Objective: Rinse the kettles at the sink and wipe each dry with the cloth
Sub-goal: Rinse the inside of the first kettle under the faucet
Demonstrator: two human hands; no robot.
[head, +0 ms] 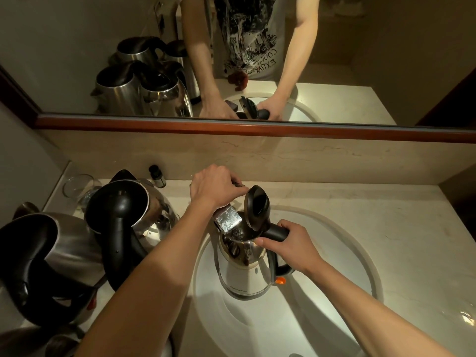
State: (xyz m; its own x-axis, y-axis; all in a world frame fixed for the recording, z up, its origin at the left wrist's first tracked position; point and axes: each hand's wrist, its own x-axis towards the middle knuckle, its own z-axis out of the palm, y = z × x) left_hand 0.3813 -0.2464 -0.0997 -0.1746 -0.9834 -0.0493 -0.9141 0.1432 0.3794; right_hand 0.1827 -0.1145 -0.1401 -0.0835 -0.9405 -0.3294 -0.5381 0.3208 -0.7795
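A steel kettle (244,269) with a black handle stands upright over the round white sink (334,266), its black lid (257,207) flipped open. My right hand (291,243) grips its handle near the top. The chrome tap spout (228,219) reaches over the kettle's mouth, where water bubbles. My left hand (215,185) is curled over the tap handle behind the spout. Two more steel kettles (144,210) (64,243) with black handles stand on the counter to the left. No cloth shows.
A clear glass (77,186) and a small dark bottle (157,176) stand at the back left of the marble counter (386,215). A wood-framed mirror (257,127) above the backsplash reflects the kettles and my arms. Another kettle's top (59,345) shows at the bottom left.
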